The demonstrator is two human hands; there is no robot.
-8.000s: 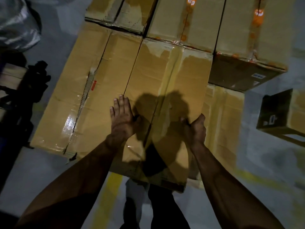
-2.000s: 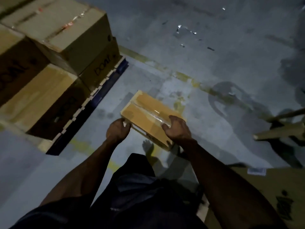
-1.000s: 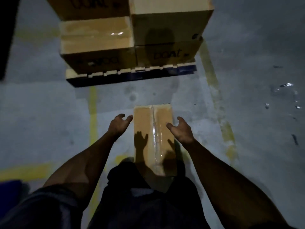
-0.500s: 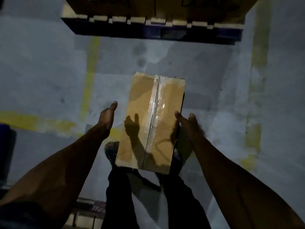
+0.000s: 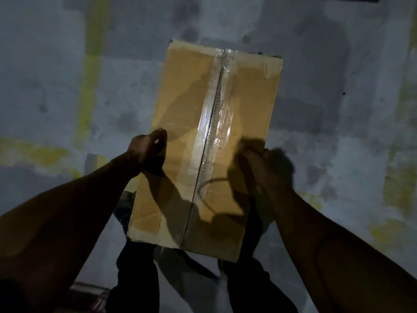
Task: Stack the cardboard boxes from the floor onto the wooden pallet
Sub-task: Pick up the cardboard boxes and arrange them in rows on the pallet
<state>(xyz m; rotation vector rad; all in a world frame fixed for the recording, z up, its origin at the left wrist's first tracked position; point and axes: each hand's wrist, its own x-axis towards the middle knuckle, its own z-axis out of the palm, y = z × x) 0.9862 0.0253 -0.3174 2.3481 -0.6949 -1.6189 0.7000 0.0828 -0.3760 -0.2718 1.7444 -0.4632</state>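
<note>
Item: tall tan tape-sealed cardboard box point(image 5: 203, 145), frame centre, above grey concrete floor point(image 5: 45, 86).
Left hand point(image 5: 147, 151) curls on its left edge; right hand point(image 5: 255, 159), blurred, clasps its right edge. Step: pickup; next, carrying to the pallet.

1 cardboard box point(image 5: 203, 152) w/ 1 tape strip point(image 5: 211, 141) down its middle, 2 hands, left hand point(image 5: 146, 152) & right hand point(image 5: 252, 159), 2 legs near edge, several yellow floor lines point(image 5: 88, 96)
</note>
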